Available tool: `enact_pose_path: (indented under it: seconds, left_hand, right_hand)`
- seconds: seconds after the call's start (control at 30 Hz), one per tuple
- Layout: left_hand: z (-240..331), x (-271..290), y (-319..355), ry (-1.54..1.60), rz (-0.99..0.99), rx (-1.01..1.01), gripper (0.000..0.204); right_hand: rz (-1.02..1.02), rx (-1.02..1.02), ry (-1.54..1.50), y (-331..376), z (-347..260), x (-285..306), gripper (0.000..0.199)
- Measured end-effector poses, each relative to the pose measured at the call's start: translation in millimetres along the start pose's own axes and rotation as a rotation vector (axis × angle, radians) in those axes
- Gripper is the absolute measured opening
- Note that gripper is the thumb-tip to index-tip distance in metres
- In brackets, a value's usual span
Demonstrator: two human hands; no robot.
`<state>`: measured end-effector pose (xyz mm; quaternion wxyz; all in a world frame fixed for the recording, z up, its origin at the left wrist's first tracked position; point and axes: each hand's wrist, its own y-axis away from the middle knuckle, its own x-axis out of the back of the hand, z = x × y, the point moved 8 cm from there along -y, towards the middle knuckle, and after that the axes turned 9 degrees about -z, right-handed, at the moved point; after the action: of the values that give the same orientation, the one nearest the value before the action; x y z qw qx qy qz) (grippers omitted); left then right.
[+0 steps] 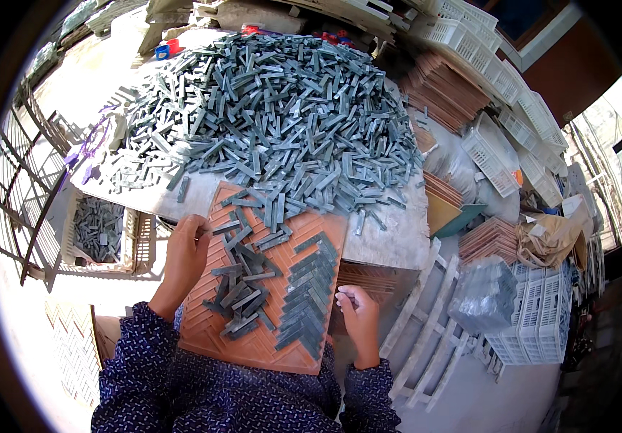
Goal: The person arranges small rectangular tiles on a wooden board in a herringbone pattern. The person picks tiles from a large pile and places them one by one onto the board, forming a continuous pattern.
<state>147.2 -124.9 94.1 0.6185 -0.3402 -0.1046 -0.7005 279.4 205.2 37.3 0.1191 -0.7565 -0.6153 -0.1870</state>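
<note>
Tray (197, 328), orange and grooved, lower centre of my feed; its loose stone strips (244, 296) lie, long axes mixed, just right of the curled left hand (185, 254), which is nearer than the curled right hand (360, 317). I cannot tell whether either grips anything. Left of frame, I log a cream crate (128, 242) holding similar strips.

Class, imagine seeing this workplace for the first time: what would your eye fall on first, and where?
Probably the huge heap of grey-green strips, covering much of the table at top centre. Next, the orange grooved tray lower down, between the left hand and right hand, with a herringbone of strips on its right and a loose pile left of that.
</note>
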Motion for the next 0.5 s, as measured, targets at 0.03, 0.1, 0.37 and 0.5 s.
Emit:
enact_pose_path:
  seconds: [0.03, 0.1, 0.37, 0.5]
  left_hand:
    - [-29, 29, 5, -0.048, 0.045, 0.051, 0.010]
    - [-98, 92, 15, -0.187, 0.145, 0.138, 0.007]
    - [-329, 286, 81, -0.422, 0.488, 0.392, 0.046]
    - [-322, 228, 111, 0.062, 0.429, 0.534, 0.045]
  right_hand:
    - [-0.007, 0.028, 0.018, -16, -5, -4, 0.015]
    - [0.020, 0.122, 0.073, -50, -16, -10, 0.017]
    - [0.078, 0.434, 0.466, -162, -55, -36, 0.028]
    - [0.039, 0.382, 0.527, -160, -49, -19, 0.022]
